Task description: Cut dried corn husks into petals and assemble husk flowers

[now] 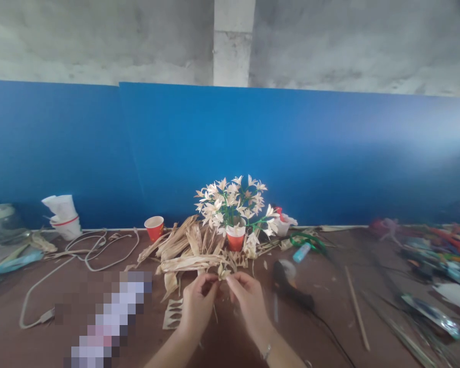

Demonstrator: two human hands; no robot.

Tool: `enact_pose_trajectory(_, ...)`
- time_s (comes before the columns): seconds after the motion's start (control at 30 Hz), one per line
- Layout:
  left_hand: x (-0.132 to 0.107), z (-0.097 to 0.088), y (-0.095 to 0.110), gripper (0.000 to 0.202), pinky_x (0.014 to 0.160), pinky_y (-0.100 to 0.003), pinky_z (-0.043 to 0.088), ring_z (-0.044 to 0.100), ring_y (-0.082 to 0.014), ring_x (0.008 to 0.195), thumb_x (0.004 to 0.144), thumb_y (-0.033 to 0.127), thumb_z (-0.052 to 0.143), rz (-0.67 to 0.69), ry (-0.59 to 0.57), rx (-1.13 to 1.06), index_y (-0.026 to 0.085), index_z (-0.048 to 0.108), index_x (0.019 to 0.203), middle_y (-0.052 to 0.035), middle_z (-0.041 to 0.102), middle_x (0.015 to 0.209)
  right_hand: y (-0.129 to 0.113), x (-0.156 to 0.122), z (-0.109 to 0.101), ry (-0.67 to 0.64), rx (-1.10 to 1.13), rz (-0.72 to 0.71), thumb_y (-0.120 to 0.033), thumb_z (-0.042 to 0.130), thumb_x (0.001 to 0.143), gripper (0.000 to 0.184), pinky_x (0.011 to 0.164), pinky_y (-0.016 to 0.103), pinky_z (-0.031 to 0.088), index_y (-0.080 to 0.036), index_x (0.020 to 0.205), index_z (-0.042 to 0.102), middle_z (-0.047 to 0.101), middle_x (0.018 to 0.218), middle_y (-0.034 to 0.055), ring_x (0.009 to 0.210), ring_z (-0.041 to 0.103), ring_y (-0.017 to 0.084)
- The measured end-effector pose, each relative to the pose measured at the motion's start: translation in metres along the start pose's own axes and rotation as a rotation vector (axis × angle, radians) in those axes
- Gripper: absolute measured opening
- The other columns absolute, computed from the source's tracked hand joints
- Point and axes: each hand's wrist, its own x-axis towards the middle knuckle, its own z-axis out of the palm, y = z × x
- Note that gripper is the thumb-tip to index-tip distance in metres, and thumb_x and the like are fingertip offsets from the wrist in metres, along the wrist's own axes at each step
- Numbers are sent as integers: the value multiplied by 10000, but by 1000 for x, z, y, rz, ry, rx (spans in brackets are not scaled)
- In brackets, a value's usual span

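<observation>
Between my two hands is a small cream-coloured husk flower [224,272], its petals pointing up and away from me. My left hand [200,299] pinches it from the left with thumb and forefinger. From the right, the fingertips of my right hand [249,295] press on the same flower. Just beyond stands a red and white paper cup [235,240] with a bunch of finished husk flowers [233,197] on green stems. Dried corn husks [189,245] lie heaped left of the cup. A husk piece with cut-out shapes [173,314] lies beside my left wrist.
A black glue gun [291,286] with a cord lies to my right, near a wooden stick [356,309] and a light blue tube [301,252]. Another paper cup [154,228] and a white cable [88,258] are at left. Coloured craft materials [437,250] crowd the far right. A blue partition [230,138] closes the back.
</observation>
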Motion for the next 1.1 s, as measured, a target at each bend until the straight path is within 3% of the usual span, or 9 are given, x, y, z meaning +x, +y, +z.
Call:
enact_pose_trajectory(0.4, 2, -2, -2, 94, 598, -243, 483, 596, -167, 608, 717, 252, 599, 71, 10, 36, 180, 655, 697, -33, 650, 664, -1, 0, -1, -43, 14, 3, -455, 602, 710, 334, 412, 205, 247, -151, 582, 549, 413, 423, -51, 412, 336, 73)
enact_pose_trajectory(0.57, 3, -3, -1, 87, 561, -233, 467, 587, -168, 592, 702, 232, 587, 54, 2, 50, 177, 651, 682, -27, 640, 622, 0, -1, -3, 36, -28, -126, -413, 594, 737, 248, 453, 202, 327, -173, 788, 552, 465, 508, -47, 475, 418, 99)
enact_pose_trajectory(0.67, 3, -4, 1, 87, 567, -228, 458, 580, -161, 583, 697, 180, 559, 84, 10, 104, 181, 637, 658, -15, 633, 603, -2, -4, -3, 57, -116, -208, -392, 583, 756, 217, 505, 209, 368, -181, 745, 535, 501, 562, -28, 520, 457, 111)
enact_pose_trajectory(0.83, 2, -4, 4, 79, 575, -225, 450, 588, -157, 595, 695, 175, 563, 125, -14, 138, 184, 635, 663, -13, 636, 629, -5, -4, -2, 35, -180, -193, -375, 558, 772, 217, 534, 224, 413, -165, 724, 574, 580, 612, 16, 562, 522, 140)
enact_pose_trajectory(1.1, 2, -1, 17, 85, 480, -218, 431, 551, -133, 480, 655, 238, 616, -107, -92, -138, 157, 616, 630, 10, 605, 508, -8, -3, -3, 24, -97, -147, -410, 591, 736, 262, 551, 240, 453, -151, 724, 626, 645, 649, 53, 601, 580, 168)
